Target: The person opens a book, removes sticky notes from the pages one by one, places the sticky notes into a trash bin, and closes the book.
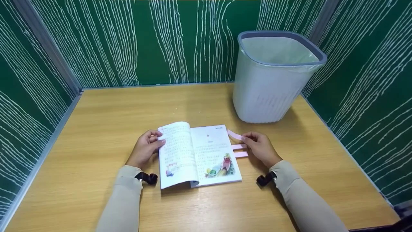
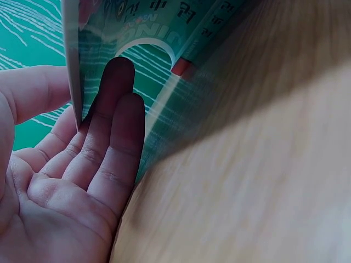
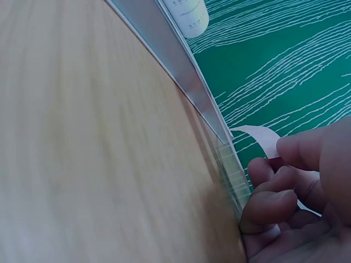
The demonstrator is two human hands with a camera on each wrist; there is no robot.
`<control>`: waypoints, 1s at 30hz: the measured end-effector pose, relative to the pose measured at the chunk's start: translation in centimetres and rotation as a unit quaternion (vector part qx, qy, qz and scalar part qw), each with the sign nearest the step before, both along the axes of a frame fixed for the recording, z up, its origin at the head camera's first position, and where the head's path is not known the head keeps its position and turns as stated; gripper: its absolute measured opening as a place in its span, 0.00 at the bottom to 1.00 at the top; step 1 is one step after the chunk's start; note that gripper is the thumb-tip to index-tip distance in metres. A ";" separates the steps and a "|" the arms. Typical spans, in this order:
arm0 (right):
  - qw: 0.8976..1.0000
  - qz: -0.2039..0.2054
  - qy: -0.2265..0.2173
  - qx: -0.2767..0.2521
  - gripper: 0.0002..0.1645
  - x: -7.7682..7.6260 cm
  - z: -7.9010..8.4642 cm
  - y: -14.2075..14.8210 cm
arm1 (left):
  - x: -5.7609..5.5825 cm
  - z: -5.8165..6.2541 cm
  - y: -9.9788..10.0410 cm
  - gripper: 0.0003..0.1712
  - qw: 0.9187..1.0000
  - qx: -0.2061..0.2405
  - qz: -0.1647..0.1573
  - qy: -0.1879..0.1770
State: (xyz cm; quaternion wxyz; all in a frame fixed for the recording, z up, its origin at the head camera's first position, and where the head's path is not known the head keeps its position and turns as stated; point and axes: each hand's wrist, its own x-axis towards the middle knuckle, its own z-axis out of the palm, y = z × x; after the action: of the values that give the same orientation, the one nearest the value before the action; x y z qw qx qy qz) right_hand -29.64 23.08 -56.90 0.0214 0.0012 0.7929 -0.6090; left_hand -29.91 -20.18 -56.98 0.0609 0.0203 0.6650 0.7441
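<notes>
An open book lies on the wooden table, its left pages lifted and bowed. My left hand holds that left side by its outer edge, the thumb on the page and the fingers behind. In the left wrist view those fingers lie against the glossy green cover. Three pink paper strips stick out from the book's right edge. My right hand pinches the end of the top paper strip, which curves upward in the right wrist view. Just below it are the middle strip and the lowest strip.
A white trash bin with a grey rim and a liner stands at the back right of the table. Tiny white scraps lie behind the book. Green panels with white wavy lines enclose the back and sides.
</notes>
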 end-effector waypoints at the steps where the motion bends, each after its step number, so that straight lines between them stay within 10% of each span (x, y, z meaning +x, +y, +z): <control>1: 1.000 -0.001 0.000 0.001 0.15 0.0 -0.1 0.0 | 0.0 0.0 0.0 0.20 1.000 0.001 0.000 0.000; 30: 1.000 -0.002 -0.005 -0.008 0.17 0.0 -0.1 0.1 | 0.1 0.0 -0.1 0.20 1.000 -0.016 0.002 -0.002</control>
State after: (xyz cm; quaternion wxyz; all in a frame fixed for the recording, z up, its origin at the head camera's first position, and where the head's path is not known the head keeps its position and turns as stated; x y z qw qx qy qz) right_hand -29.68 23.19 -56.99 0.0236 0.0058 0.7878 -0.6155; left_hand -29.86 -20.27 -56.95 0.0611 0.0172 0.6765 0.7337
